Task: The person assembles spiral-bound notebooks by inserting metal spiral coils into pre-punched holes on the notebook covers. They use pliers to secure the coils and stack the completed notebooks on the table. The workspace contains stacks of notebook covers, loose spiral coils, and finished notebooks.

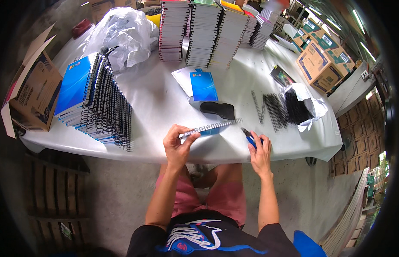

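My left hand grips the near end of a spiral-bound blue notebook, held edge-on above the white table so its wire spine shows. My right hand rests at the table's front edge, closed on blue-handled pliers whose tip points toward the notebook's right end. A black pouch-like object lies just behind the notebook. A blue notebook on white sheets sits further back.
A leaning row of bound blue notebooks fills the table's left. Loose black wire coils and a plastic bag lie at right. Tall stacks of notebooks stand at the back. Cardboard boxes sit at left and right.
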### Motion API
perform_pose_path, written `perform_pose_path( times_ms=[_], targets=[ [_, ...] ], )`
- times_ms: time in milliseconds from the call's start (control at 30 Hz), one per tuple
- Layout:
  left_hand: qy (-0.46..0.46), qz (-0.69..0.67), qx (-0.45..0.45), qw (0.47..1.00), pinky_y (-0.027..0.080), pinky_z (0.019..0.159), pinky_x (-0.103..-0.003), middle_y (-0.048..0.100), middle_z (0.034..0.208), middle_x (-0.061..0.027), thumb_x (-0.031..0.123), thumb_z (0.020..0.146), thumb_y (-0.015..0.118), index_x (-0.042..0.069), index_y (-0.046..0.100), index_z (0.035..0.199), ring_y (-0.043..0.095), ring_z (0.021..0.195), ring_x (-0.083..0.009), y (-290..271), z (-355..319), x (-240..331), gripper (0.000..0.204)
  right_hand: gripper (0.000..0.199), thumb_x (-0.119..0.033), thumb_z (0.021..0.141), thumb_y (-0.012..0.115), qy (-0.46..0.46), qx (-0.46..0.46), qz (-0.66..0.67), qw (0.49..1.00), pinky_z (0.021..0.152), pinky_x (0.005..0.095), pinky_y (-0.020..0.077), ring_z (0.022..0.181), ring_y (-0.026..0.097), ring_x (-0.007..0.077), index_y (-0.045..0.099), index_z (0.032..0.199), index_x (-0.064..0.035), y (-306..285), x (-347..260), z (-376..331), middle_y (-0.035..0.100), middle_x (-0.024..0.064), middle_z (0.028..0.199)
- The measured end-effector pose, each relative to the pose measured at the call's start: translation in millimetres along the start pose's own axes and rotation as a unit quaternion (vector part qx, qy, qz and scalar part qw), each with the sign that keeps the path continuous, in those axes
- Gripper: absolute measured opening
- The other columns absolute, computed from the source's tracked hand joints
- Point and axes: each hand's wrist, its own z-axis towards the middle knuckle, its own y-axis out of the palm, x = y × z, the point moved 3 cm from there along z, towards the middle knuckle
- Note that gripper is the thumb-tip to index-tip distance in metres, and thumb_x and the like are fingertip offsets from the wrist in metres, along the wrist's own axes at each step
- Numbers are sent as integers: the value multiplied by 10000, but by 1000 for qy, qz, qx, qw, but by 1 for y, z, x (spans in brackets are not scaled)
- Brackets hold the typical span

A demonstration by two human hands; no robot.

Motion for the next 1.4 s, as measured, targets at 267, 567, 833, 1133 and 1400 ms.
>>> perform_pose_path(
  times_ms=[267, 567, 833, 1133, 1400],
  targets=[
    [208, 243, 32, 947, 429, 570, -278, 583, 723, -59, 55, 626, 812, 22, 656, 796, 536, 675, -168, 14, -1, 52, 233, 374, -331, 809, 650, -110, 27, 159, 981, 907, 426, 347, 979, 490, 257, 627, 1165, -218, -67, -143, -5, 494, 103, 1053],
    [300, 310, 43, 901, 440, 582, -294, 597, 734, -26, 45, 587, 817, 70, 666, 827, 543, 676, -190, 19, -2, 63, 285, 359, -322, 829, 636, -89, -21, 237, 967, 714, 357, 444, 831, 544, 235, 620, 1163, -193, -61, -142, -3, 533, 99, 959],
    [344, 327, 56, 878, 457, 612, -294, 581, 747, -41, 30, 618, 811, 48, 629, 845, 543, 691, -196, 23, -7, 60, 292, 397, -359, 897, 546, 27, -201, 500, 842, 668, 344, 474, 833, 585, 219, 570, 1183, -85, -35, -117, -8, 576, 125, 954],
    [0, -50, 169, 984, 392, 802, -239, 458, 1055, -37, 28, 866, 607, 55, 403, 1231, 472, 858, -101, 5, 5, 59, 418, 465, -455, 865, 539, 110, -86, -40, 989, 985, 612, 203, 1175, 437, 286, 540, 1250, -193, -12, -49, 19, 465, 94, 1228],
    [2, -133, 147, 980, 447, 694, -127, 402, 1083, -22, 74, 932, 489, 58, 339, 1332, 450, 831, -6, -5, 1, 103, 428, 418, -57, 850, 614, -7, -87, 756, 649, 945, 378, 394, 1066, 518, 175, 483, 1246, -28, -11, -142, 45, 530, 78, 1148]
  ],
)
